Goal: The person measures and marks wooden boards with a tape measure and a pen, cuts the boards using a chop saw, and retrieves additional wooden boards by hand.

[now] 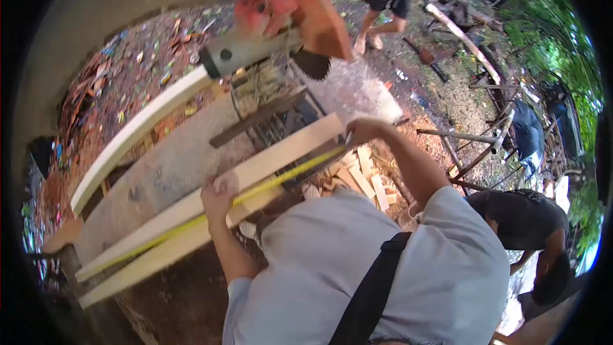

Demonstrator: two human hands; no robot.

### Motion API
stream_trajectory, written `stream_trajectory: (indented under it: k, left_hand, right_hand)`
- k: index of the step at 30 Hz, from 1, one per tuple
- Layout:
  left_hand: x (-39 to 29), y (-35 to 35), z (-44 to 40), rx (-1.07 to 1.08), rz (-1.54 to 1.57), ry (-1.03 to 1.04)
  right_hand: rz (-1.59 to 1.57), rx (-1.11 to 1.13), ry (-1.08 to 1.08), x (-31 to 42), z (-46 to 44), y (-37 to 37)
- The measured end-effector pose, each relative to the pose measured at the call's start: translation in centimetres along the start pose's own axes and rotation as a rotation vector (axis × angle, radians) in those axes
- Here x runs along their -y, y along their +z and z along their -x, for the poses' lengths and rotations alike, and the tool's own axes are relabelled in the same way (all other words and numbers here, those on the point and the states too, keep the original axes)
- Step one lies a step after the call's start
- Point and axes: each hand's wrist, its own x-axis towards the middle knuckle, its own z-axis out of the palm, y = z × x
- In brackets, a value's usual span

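Outdoor yard, littered ground, worn counter (pixel 185 140). Pale board (pixel 281 153) lies in front of the torso, long axis slanting lower left to upper right, yellow tape measure (pixel 313 163) along its near side. Left hand (pixel 218 197) curled over the board partway along; right hand (pixel 365 131) at its upper-right end, fingers bent, grip blurred, cannot tell. Toothed blade (pixel 311 66) beyond, partly hidden by its orange guard (pixel 322 22). Tape's lower-left end indistinct.

Shirt (pixel 319 268): light grey | sleeves (pixel 463 217): short | strap (pixel 373 287): black, flat, slanting across shirt | hands (pixel 218 197): bare
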Motion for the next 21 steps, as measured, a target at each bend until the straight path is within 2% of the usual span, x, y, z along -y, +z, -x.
stream_trajectory:
  k: [2, 3, 4, 5, 7, 11, 13, 15, 21]
  left_hand:
    - [-1.7, 0.9, 0.0, 0.044, -0.103, -0.008]
    - [-1.8, 1.6, 0.2, 0.005, -0.086, 0.066]
    - [-1.5, 2.3, 0.3, -0.04, -0.065, 0.15]
    - [-1.0, 3.1, 0.4, -0.039, -0.075, 0.124]
    - [-0.5, 4.6, 0.9, -0.05, 0.018, 0.253]
    - [-2.1, 6.3, 3.4, -0.117, 0.247, 0.093]
    - [-2.4, 6.2, 4.1, -0.189, 0.007, 0.318]
    - [-2.7, 6.8, 4.6, -0.185, -0.04, 0.298]
    - [-2.4, 8.6, 5.7, 0.006, -0.165, 0.182]
  right_hand:
    - [-0.234, -0.094, -0.033, -3.2, -1.3, -0.1]
    - [-0.211, -0.075, -0.029, -2.5, -0.6, -1.4]
    - [-0.316, -0.102, 0.026, -2.4, -0.6, -1.7]
    - [-0.344, -0.092, 0.059, -2.1, -0.4, -2.4]
    - [-0.366, -0.134, 0.05, -3.4, -1.9, -2.2]
    - [-0.31, -0.132, 0.026, -3.7, -3.1, -2.7]
    - [-0.425, -0.132, 0.015, -3.8, -3.7, -3.0]
    - [-0.444, -0.12, 0.012, -4.1, -4.4, -3.0]
    - [-0.394, -0.144, 0.018, -3.7, -4.8, -3.5]
